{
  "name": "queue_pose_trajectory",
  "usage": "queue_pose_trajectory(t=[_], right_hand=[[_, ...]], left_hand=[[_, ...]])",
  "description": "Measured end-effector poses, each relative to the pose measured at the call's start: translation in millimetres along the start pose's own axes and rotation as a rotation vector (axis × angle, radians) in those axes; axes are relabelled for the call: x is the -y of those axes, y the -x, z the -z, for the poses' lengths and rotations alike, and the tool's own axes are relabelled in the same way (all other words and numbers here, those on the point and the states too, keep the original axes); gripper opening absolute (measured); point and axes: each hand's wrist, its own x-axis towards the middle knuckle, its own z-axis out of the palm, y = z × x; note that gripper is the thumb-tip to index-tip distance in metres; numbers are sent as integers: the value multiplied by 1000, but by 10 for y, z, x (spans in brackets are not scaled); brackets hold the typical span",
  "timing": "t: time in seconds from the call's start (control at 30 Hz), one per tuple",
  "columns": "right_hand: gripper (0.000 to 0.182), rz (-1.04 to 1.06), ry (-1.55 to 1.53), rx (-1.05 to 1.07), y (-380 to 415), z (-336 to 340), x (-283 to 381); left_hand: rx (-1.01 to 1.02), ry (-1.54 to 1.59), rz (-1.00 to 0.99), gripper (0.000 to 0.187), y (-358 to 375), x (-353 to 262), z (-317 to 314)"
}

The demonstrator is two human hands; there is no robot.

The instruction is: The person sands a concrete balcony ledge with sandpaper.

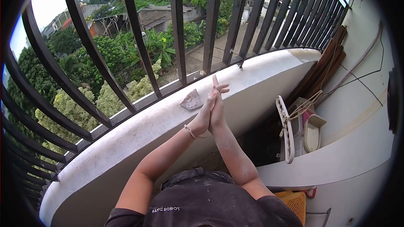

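Observation:
My left hand [204,114] and my right hand [217,111] are pressed palm to palm just over the ledge, with fingers stretched out and pointing away from me. Some fingertips spread apart at the top, and nothing shows between the palms. A braided bracelet [190,132] circles my left wrist. White dust marks my right forearm. Close beside my left hand, a crumpled, folded greyish-white piece [192,100], like sandpaper or stiff cloth, lies on the white curved ledge [139,136].
Dark metal railing bars [176,29] rise from the ledge, with greenery beyond. To the right are brown wooden boards [326,75], a white plastic frame [286,129] tied with cord and a cream plastic tray [312,136]. A yellow basket [293,204] stands at lower right.

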Motion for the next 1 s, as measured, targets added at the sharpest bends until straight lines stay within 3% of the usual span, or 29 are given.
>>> queue_pose_trajectory(t=[0.07,0.1,0.2,0.23,0.27,0.3,0.33,0.37,0.43,0.47,0.53,0.6,0.63,0.7,0.77,0.87,0.9,0.93,0.97,1.0], right_hand=[[61,-111,-18,22,65,51,74],[57,-9,-38,39,-141,326,-233],[53,133,73,-130,-125,298,-482],[53,140,76,-136,-55,276,-435],[53,96,24,-64,13,299,-328],[52,57,-33,9,80,276,-179],[53,40,-71,-73,110,224,-176],[54,27,-110,-155,143,174,-176],[54,-70,-121,-42,204,163,-105],[54,-118,-129,13,239,152,-56],[51,-175,-80,68,213,272,-36],[49,-206,49,78,87,621,-113],[47,-182,29,-94,186,501,-254],[47,-196,-27,-64,271,461,-221],[46,-355,-93,94,258,542,26],[47,-340,-1,1,211,513,17],[48,-290,-3,-46,229,452,-63],[50,-240,-3,-92,247,391,-142],[52,-189,0,-137,266,329,-221],[53,-189,-57,-36,220,386,-131]], left_hand=[[50,158,122,66,-12,-45,83],[57,143,116,65,-2,-49,68],[79,114,96,59,109,2,-54],[79,9,76,70,69,44,-26],[36,146,141,69,20,205,112],[134,218,94,66,14,226,133],[234,289,47,63,2,221,136],[214,182,72,70,-16,205,122],[161,-20,130,83,27,163,55],[164,50,77,85,-30,318,246],[136,144,187,85,-9,170,163],[98,3,233,85,112,125,-200],[121,69,245,86,83,193,-180],[157,201,276,88,1,462,-1],[267,434,366,85,-32,237,153],[62,320,256,79,3,333,-88],[-67,122,202,74,62,394,-276],[30,310,271,72,50,375,-183],[39,238,234,75,48,364,-178],[53,158,187,77,-9,324,-146]])
